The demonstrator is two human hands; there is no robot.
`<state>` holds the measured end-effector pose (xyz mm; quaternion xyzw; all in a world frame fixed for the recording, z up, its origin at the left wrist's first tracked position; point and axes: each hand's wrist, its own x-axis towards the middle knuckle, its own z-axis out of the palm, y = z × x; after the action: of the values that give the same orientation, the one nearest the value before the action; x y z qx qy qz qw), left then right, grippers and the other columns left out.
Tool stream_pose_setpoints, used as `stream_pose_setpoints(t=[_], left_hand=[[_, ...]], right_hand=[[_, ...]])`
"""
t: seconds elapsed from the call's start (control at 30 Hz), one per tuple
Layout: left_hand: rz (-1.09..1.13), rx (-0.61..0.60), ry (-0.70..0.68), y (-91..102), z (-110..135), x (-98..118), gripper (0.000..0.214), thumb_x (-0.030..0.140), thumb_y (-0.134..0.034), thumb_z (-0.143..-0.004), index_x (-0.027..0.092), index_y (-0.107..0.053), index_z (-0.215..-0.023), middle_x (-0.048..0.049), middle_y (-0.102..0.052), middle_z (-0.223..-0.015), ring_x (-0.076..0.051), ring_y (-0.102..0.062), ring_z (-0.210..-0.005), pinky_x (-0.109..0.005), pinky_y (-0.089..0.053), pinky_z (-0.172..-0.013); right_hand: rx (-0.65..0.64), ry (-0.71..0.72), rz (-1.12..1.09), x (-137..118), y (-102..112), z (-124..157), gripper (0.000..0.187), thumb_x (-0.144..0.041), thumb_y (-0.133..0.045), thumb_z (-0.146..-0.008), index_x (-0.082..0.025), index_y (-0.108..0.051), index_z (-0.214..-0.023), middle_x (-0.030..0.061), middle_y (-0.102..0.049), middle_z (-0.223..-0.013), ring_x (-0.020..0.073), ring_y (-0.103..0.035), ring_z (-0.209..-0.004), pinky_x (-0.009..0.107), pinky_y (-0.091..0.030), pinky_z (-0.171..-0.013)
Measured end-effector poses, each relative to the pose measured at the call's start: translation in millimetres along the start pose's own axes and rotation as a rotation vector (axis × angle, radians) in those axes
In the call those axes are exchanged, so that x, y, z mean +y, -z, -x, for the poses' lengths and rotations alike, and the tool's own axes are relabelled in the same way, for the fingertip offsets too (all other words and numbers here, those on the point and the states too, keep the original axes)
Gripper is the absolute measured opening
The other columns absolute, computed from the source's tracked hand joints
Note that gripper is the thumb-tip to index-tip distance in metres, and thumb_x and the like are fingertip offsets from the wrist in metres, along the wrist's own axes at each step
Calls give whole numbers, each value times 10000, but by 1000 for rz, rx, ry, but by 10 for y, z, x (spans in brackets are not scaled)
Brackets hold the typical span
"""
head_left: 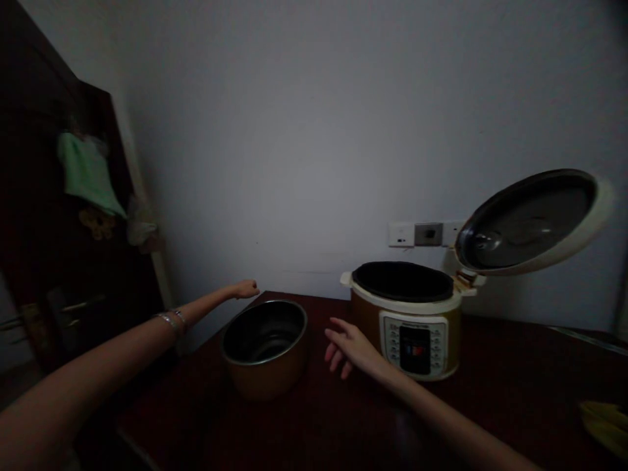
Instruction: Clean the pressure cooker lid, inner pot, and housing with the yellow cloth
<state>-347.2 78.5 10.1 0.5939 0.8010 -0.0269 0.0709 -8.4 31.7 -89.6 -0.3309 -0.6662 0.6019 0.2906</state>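
Observation:
A metal inner pot (265,345) stands empty on the dark wooden table (515,386). My left hand (244,288) reaches past its far left rim, fingers curled, nothing visible in them. My right hand (349,347) hovers just right of the pot, fingers spread and holding nothing. Right of that hand stands an electric cooker (411,320) with a control panel on its front. Its lid (532,222) is swung up and open, and its cavity looks dark and empty.
A wall socket strip (424,233) sits on the grey wall behind the cooker. A dark door (59,216) with a green cloth (88,173) hanging on it is at the left. Something yellow (606,422) lies at the table's right edge.

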Motion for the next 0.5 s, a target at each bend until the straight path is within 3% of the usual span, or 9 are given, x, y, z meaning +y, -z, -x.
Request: stream_pose_setpoints(t=[0.17, 0.33, 0.5], left_hand=[[102, -144, 120, -238, 469, -457, 429, 343, -309, -898, 46, -452, -1172, -215, -608, -1020, -199, -653, -657, -299, -522, -531], [273, -250, 84, -424, 767, -608, 430, 382, -227, -914, 121, -428, -1190, -161, -642, -942, -168, -649, -570, -276, -530, -514], [371, -247, 62, -534, 814, -624, 308, 309, -339, -873, 136, -506, -1067, -74, -621, -763, -130, -591, -501, -276, -537, -523]], right_hand=[[-16, -129, -103, 9, -326, -236, 679, -351, -384, -940, -68, -26, -1442, 33, -631, -584, 143, -605, -459, 196, -441, -381], [-3, -142, -192, 142, -534, -354, 712, -372, -417, -927, -88, -5, -1434, 68, -669, -634, 134, -594, -435, 192, -438, -375], [12, -85, -283, 229, -599, -433, 604, -291, -426, -922, -91, -114, -1399, 64, -674, -635, 119, -586, -426, 173, -430, -371]])
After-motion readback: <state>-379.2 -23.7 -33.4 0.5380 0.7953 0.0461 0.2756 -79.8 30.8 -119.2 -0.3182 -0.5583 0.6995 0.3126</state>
